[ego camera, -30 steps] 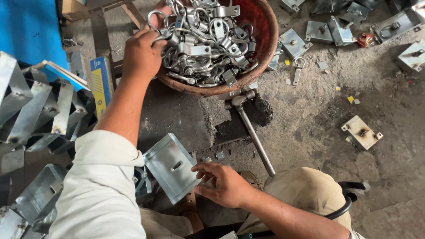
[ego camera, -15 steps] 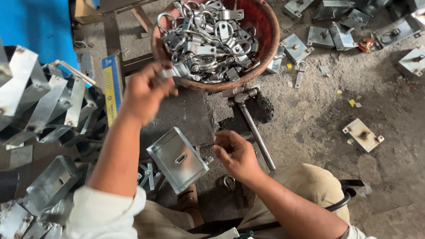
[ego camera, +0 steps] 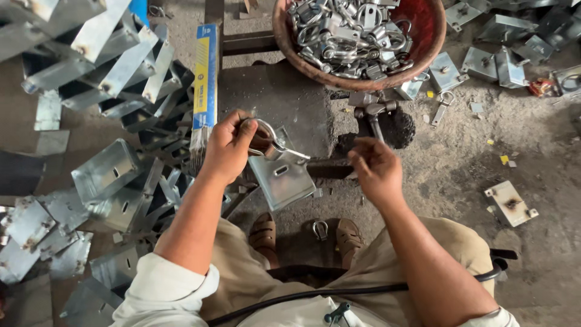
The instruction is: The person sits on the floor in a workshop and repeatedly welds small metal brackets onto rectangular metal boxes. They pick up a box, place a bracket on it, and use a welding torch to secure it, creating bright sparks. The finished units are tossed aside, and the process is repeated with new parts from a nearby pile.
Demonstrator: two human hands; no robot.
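Note:
My left hand (ego camera: 230,145) grips a small metal ring-shaped shackle (ego camera: 269,140) and holds it just above a square grey metal plate with a slot (ego camera: 281,177), which rests on a dark metal block (ego camera: 275,106). My right hand (ego camera: 375,166) hovers to the right of the plate with its fingertips pinched together; whether they hold anything small I cannot tell. A hammer (ego camera: 373,115) lies on the ground just beyond the right hand. A round reddish bowl (ego camera: 423,51) full of metal shackles stands at the top.
A heap of folded galvanised metal brackets (ego camera: 103,175) fills the left side. A blue and yellow box of rods (ego camera: 204,85) lies beside the block. Finished plates (ego camera: 508,203) lie scattered on the dusty ground at right. My sandalled feet (ego camera: 302,233) are below the plate, a loose shackle between them.
My left hand came back from the bowl with a shackle and now holds it over the plate. My right hand let go of the plate and moved right.

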